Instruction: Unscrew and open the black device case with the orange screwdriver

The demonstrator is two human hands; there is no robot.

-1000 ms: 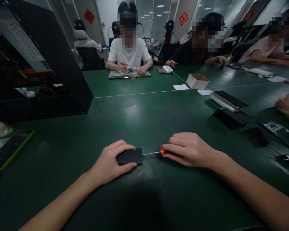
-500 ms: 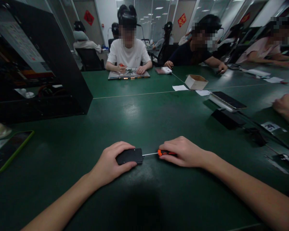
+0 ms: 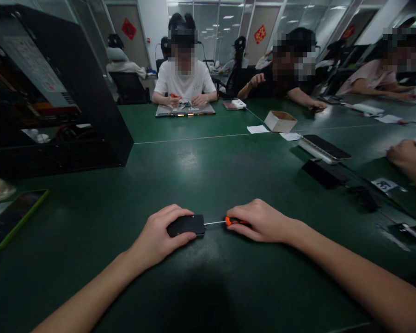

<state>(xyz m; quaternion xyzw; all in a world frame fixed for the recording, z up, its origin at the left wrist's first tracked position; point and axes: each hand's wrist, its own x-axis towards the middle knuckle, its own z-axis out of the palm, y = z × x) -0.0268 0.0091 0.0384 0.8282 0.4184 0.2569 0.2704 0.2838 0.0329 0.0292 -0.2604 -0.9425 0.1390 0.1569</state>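
A flat black rectangular box (image 3: 187, 225) lies low over the green table (image 3: 194, 180), gripped by my left hand (image 3: 166, 229) between thumb and fingers. My right hand (image 3: 260, 222) is wrapped around the orange and black handle of a screwdriver (image 3: 230, 221). Its thin metal shaft runs level to the left and meets the right end of the black box. Whether the tip sits in a screw or a slot there is too small to tell. The palm side of each hand is hidden.
An open black computer case (image 3: 104, 106) stands at the left, with a green-edged phone (image 3: 17, 217) in front of it. To the right are a black phone (image 3: 327, 147), a dark block (image 3: 324, 173) and cables. Across the table are a small white carton (image 3: 280, 122) and several people.
My right hand and the screwdriver have shifted very slightly left, while the black box stays in my left hand. Across the table, a person in dark clothes has raised one hand.
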